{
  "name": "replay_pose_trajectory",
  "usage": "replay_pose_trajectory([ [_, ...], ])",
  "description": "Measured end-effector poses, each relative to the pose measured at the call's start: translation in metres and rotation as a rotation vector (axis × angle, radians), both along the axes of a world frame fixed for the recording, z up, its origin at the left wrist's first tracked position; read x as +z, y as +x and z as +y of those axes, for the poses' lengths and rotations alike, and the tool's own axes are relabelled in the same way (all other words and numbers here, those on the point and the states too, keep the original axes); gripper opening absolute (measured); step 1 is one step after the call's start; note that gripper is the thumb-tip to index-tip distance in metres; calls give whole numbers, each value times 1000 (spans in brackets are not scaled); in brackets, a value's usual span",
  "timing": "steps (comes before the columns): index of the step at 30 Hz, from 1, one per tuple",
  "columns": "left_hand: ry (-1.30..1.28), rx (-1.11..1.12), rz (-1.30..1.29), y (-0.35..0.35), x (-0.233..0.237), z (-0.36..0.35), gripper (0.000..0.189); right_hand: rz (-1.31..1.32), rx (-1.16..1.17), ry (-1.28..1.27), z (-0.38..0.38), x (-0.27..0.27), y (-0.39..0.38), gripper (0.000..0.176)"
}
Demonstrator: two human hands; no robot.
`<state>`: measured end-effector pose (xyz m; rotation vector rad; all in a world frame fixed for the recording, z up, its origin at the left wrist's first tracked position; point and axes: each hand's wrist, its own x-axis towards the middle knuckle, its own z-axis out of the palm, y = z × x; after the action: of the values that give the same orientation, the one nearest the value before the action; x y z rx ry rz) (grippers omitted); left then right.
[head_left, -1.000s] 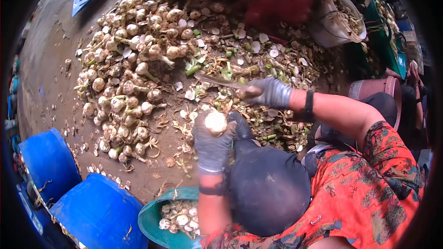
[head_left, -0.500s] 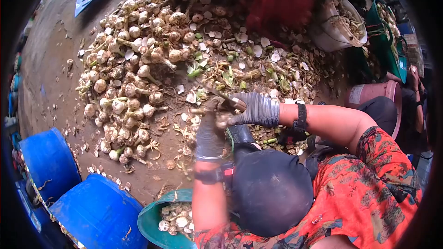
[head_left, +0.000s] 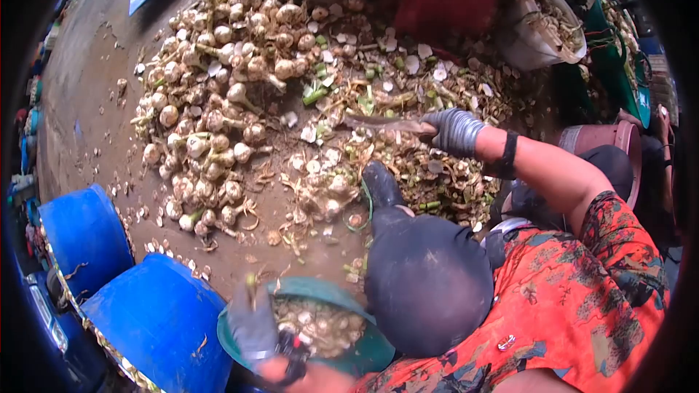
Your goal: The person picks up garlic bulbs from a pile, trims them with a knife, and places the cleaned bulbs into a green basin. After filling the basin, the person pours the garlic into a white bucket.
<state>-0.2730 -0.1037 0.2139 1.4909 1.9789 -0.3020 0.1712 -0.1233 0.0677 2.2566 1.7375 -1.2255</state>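
Knife (head_left: pixel 378 123), one, in right hand (head_left: pixel 456 132); left hand (head_left: pixel 253 324) blurred, perhaps empty.

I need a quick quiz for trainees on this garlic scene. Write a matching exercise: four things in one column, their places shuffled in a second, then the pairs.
Things
1. knife
2. green basin
3. garlic heap
4. white bucket

Places
a. top right of the view
b. on the ground, upper left
c. in the grip of the right hand
d. at the bottom of the view, beside the left hand

Pairs: 1-c, 2-d, 3-b, 4-a
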Motion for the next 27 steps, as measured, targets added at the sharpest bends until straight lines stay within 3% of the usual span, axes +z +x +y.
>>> replay_pose_trajectory([
  [3,274,-77,49,-50,19,-40,56,39,41,37,-7,-11,-9,28],
  [5,213,-44,-23,-13,11,-23,57,49,147,17,3,-16,-23,27],
  [6,181,88,-222,13,-2,-9,60,53,166,9,9,-12,-32,27],
  [8,189,62,-232,46,-76,12,61,119,159,-1,13,-7,-43,27],
  [9,238,-78,-342,70,-102,16,66,91,188,12,14,-4,-45,26],
  [11,106,-483,77,119,-174,16,69,90,126,-95,14,15,-45,27],
  [13,-90,-837,228,157,-195,5,73,118,120,-82,7,17,-33,28],
  [14,-133,-951,225,154,-206,3,76,72,128,-63,3,13,-25,30],
  [16,-90,-964,294,139,-253,44,82,-13,144,-49,-13,-16,-1,38],
  [17,-52,-978,377,124,-270,66,89,-35,117,-119,-10,-5,2,40],
  [19,213,-549,273,89,-244,106,92,44,20,-78,-19,-21,14,40],
  [21,435,-202,111,45,-270,144,93,49,-18,-25,-15,-22,11,34],
  [23,312,-125,-1,33,-261,154,90,8,16,-47,-11,-24,8,29],
  [24,378,-134,-85,28,-259,151,85,6,48,-17,-9,-25,6,28],
  [25,488,-134,-188,27,-253,148,68,27,45,-33,-5,-23,2,29],
  [27,517,69,-288,26,-233,143,49,52,54,-26,0,-19,-2,28],
])
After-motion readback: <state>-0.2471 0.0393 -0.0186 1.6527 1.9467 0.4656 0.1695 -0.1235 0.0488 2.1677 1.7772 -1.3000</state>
